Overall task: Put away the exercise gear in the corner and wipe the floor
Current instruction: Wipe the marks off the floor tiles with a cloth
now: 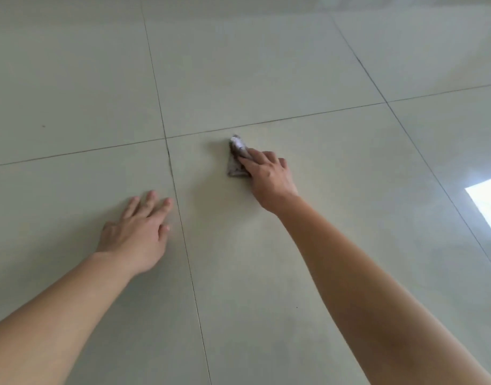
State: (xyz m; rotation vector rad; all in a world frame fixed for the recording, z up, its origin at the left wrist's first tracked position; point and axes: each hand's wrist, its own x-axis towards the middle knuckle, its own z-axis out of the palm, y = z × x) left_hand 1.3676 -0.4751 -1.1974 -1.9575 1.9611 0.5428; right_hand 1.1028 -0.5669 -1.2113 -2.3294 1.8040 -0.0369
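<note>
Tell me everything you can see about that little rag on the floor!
The rag is a small, crumpled cloth, greyish-brown and grubby-looking, with a whitish tip at its far end. It is bunched into a rough triangle, narrow at the far tip and wider towards the hand. It lies on the pale tiled floor, just on the near side of a grout line. The right hand holds it down, with the fingers bent over its near end, hiding part of it. Nothing else touches it.

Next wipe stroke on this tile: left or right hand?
Right. The right hand holds the cloth down on the floor; the left hand rests flat on the next tile across the grout line, holding nothing, likely bracing.
</note>
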